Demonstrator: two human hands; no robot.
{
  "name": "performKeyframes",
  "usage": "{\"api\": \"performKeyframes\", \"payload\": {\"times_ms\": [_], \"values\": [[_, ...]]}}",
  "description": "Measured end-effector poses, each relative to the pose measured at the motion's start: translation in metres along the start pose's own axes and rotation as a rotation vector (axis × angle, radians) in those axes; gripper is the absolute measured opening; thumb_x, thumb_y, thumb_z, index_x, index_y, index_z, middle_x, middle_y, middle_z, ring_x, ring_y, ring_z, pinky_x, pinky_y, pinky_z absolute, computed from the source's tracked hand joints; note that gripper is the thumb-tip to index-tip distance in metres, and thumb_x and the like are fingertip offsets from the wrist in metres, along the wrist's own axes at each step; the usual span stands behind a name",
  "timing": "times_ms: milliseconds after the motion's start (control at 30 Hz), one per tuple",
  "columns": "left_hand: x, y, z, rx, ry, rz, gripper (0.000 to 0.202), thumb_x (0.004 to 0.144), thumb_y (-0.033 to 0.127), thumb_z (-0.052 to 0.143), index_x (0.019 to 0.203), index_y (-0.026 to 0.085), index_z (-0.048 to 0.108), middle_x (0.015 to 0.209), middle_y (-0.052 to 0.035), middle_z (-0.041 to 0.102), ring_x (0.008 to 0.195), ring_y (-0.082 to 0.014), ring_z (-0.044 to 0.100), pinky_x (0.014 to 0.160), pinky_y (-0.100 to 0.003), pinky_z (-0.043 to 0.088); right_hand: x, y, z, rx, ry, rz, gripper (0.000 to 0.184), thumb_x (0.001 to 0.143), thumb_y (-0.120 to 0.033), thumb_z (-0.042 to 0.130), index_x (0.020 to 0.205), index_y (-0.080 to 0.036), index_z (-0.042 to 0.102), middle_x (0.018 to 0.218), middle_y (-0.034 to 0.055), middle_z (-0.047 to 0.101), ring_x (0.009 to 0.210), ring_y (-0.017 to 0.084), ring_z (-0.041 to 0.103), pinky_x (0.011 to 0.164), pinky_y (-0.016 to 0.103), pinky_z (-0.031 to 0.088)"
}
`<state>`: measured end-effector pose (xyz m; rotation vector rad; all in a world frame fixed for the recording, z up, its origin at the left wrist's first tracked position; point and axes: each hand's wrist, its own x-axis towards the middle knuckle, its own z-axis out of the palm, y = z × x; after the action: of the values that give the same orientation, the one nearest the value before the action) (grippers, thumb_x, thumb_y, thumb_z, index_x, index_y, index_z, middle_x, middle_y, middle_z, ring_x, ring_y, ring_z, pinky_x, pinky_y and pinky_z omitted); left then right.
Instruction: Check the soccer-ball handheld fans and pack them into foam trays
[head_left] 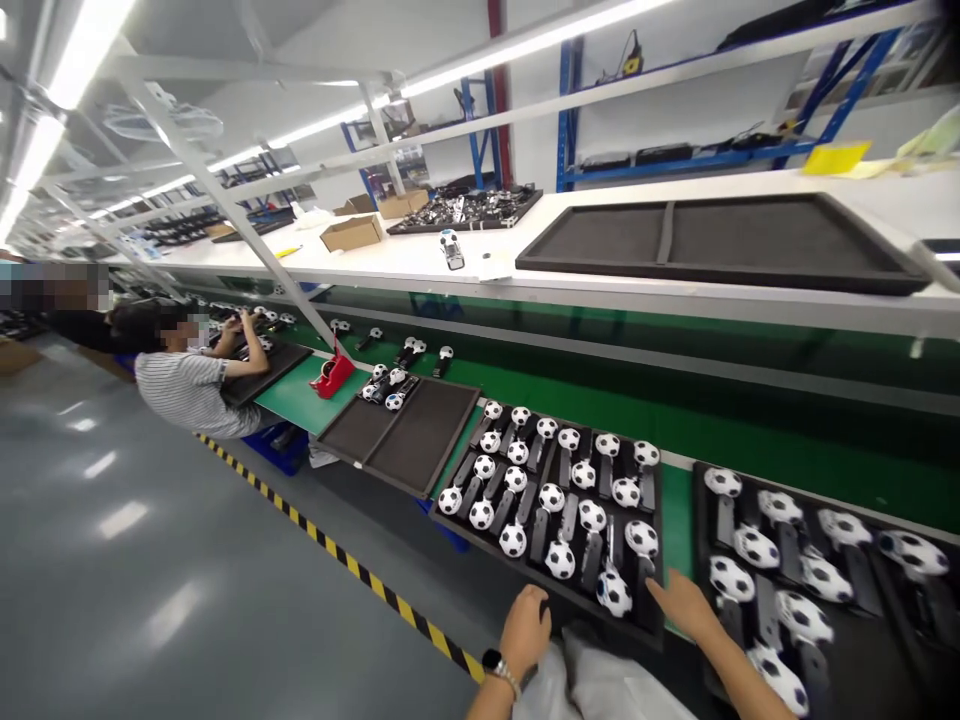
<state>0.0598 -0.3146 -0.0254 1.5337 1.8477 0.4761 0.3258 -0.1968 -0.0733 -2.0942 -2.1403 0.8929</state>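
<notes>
I can count two hands of the person, the left hand [525,628] and the right hand [684,606]. The first black foam tray [547,510] carries twenty soccer-ball toys [559,559], the second black foam tray [817,600] carries nine, and one red tape dispenser [334,375] stands on the green bench [292,395].

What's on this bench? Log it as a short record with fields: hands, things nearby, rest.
Left hand: by the front edge of a black tray, wearing a wristwatch
Right hand: nothing visibly held, beside a football-patterned ball
Tray contents: rows of football-patterned balls on dark stands
Nearby: second tray of balls, to the right
Rest: seated co-worker, red tape dispenser
</notes>
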Motion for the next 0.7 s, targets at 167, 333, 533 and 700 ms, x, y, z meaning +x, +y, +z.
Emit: {"api": "performKeyframes", "payload": {"times_ms": [167, 333, 533, 700], "values": [[0.037, 0.005, -0.021, -0.045, 0.128, -0.038, 0.03, 0.079, 0.019, 0.039, 0.099, 0.014, 0.061, 0.124, -0.0141, 0.052, 0.118, -0.0206, 0.048, 0.104, -0.03, 0.032, 0.039, -0.005, 0.01, 0.042, 0.133, -0.037, 0.048, 0.08, -0.034, 0.042, 0.112, -0.001, 0.056, 0.115, 0.0223, 0.06, 0.109, 0.03, 0.056, 0.093, 0.035, 0.042], [0.076, -0.01, -0.062, -0.107, 0.307, -0.134, 0.03, 0.08, 0.028, 0.043, 0.098, 0.014, 0.062, 0.132, -0.0155, 0.047, 0.126, -0.0241, 0.041, 0.107, -0.034, 0.03, 0.08, -0.043, 0.017, 0.171, 0.198, -0.143, 0.052, 0.077, -0.039, 0.037, 0.109, -0.003, 0.056, 0.114, 0.0226, 0.06, 0.108, 0.03, 0.057, 0.094, 0.037, 0.043], [0.176, -0.045, -0.152, 0.001, 0.546, -0.189, 0.044, 0.083, 0.038, 0.041, 0.11, 0.009, 0.058, 0.139, -0.0188, 0.036, 0.131, -0.0288, 0.033, 0.108, -0.038, 0.027, 0.115, -0.125, 0.036, 0.388, 0.196, -0.201, 0.053, 0.073, -0.048, 0.035, 0.103, -0.01, 0.057, 0.109, 0.0196, 0.064, 0.103, 0.028, 0.06, 0.093, 0.036, 0.045], [0.346, -0.074, -0.26, 0.243, 0.641, -0.169, 0.063, 0.085, 0.039, 0.039, 0.133, -0.002, 0.031, 0.142, -0.027, 0.027, 0.125, -0.0288, 0.042, 0.097, -0.033, 0.039, 0.153, -0.198, 0.056, 0.617, 0.227, -0.098, 0.046, 0.066, -0.049, 0.046, 0.097, -0.017, 0.06, 0.102, 0.0143, 0.068, 0.097, 0.029, 0.063, 0.088, 0.037, 0.05]]}}
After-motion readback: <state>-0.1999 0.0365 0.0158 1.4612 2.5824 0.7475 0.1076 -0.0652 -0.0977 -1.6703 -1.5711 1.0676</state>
